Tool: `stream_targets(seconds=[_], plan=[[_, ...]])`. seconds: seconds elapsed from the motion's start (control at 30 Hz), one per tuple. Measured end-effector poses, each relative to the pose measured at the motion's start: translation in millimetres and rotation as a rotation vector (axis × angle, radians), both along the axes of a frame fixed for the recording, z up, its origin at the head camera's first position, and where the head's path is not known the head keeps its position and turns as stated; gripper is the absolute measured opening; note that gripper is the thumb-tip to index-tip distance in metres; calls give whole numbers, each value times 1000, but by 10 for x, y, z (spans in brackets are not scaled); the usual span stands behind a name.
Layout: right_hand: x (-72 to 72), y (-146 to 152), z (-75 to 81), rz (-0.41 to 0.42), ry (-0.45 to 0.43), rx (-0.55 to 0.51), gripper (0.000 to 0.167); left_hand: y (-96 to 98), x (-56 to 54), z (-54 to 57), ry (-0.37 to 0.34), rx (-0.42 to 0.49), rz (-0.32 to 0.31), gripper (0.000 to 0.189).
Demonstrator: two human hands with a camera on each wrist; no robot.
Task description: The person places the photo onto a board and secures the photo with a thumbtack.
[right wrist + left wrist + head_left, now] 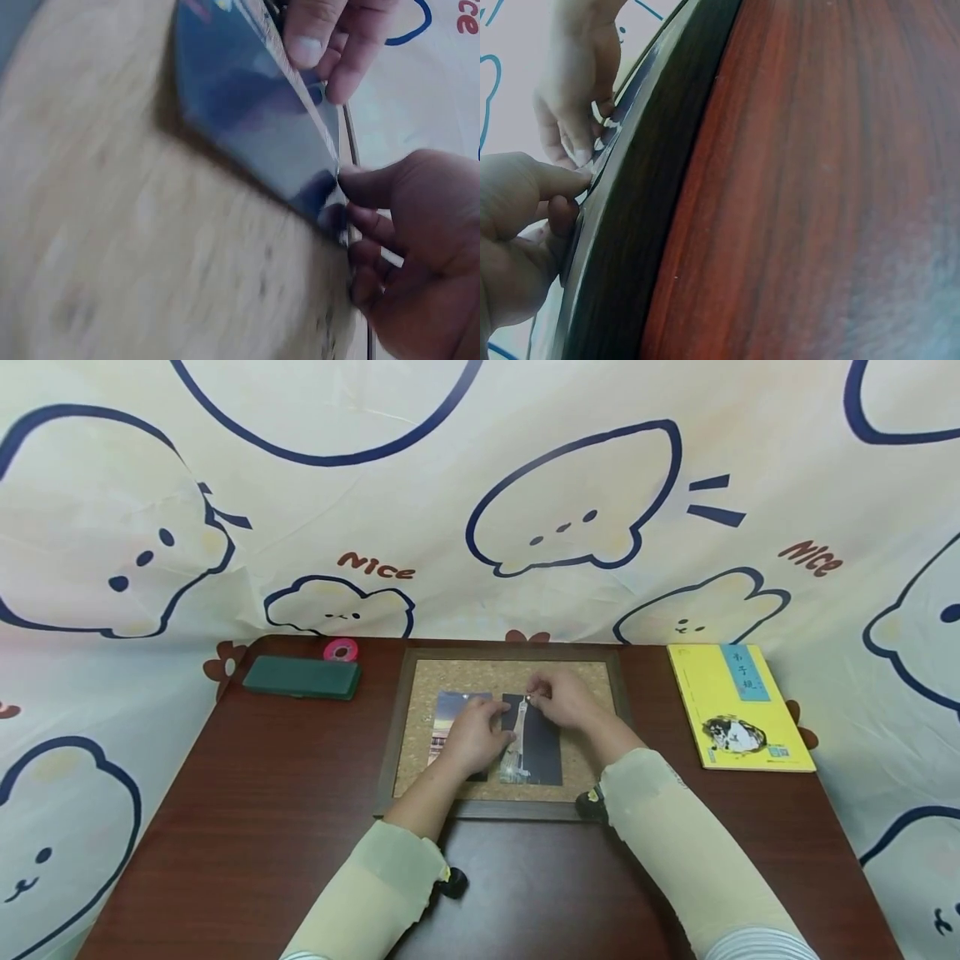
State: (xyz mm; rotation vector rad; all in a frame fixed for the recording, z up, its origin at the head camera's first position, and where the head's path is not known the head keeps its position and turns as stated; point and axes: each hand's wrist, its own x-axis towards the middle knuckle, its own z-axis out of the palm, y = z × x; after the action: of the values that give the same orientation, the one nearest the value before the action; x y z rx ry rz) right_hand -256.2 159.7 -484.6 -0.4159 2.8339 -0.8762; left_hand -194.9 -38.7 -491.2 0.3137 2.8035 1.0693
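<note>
A dark photo of a lit tower lies over the cork board, which has a brown frame. My left hand pinches its left edge, overlapping a second photo with a sunset sky. At the tower photo's top edge, my right hand has curled fingers, thumb and forefinger together; a tiny bright spot shows at their tips. From the right wrist, the photo looks glossy and raised at an angle to the cork. Both hands meet close together beside the frame in the left wrist view.
On the brown table, a dark green case lies at the back left, with a pink ring-shaped roll behind it. A yellow book lies at the right edge. A cartoon-printed cloth hangs behind.
</note>
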Motion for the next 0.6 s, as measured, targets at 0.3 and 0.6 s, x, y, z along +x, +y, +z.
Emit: stream_targets(seconds=[0.3, 0.6], plan=[[138, 68, 37, 51, 50, 127, 22, 20, 1, -24, 2, 11, -4, 50], [209, 168, -20, 48, 43, -1, 31, -28, -22, -64, 15, 83, 7, 49]])
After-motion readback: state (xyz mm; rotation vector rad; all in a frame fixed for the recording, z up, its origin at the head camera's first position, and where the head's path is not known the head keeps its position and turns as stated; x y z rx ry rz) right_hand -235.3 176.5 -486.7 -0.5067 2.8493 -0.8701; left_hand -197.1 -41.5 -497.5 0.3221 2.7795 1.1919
